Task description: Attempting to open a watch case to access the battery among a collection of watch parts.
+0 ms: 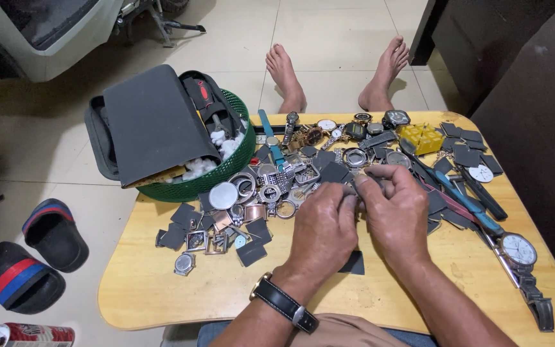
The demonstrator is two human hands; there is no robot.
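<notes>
the left hand (324,225), with a black-strapped wristwatch (284,302) on its wrist, lay nearest the camera, its fingers curled in toward the right hand (396,212). both hands met at the fingertips over the middle of the low yellow wooden table (162,289), pinching something small between them; it was too small and too hidden to tell what. a dark grey pad (353,263) lay on the table just under the left hand. just beyond the fingers lay a heap of watch cases, rings and dark squares (252,199). a row of wristwatches (342,127) ran along the far edge, beside a yellow plastic block (422,138). a white-faced watch (519,250) lay near the right edge. a green basket (226,173) holding a grey case (152,122) stood at the far left corner. two bare feet (335,74) rested on the tiled floor beyond.
</notes>
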